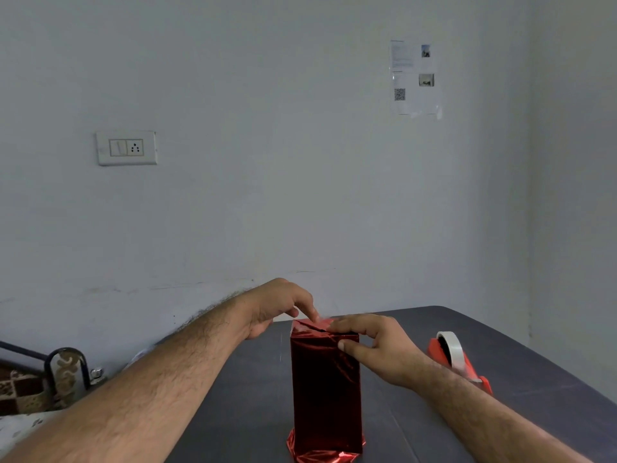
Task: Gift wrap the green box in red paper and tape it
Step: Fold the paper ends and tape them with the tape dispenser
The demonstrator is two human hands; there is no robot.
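The box (325, 389) stands upright on the dark table (521, 355), fully covered in shiny red paper; no green shows. Loose red paper flares out at its bottom end near the table's front edge. My left hand (283, 305) reaches over from the left and presses a fingertip on the folded paper on the box's top. My right hand (374, 342) holds the top right corner, fingers on the top fold and thumb against the front face. A red tape dispenser (457, 359) with a white tape roll sits to the right of the box.
A pale wall stands right behind the table, with a switch and socket plate (127, 148) at left and a printed sheet (415, 78) at upper right. A patterned chair or cushion with a metal frame (50, 379) is at lower left.
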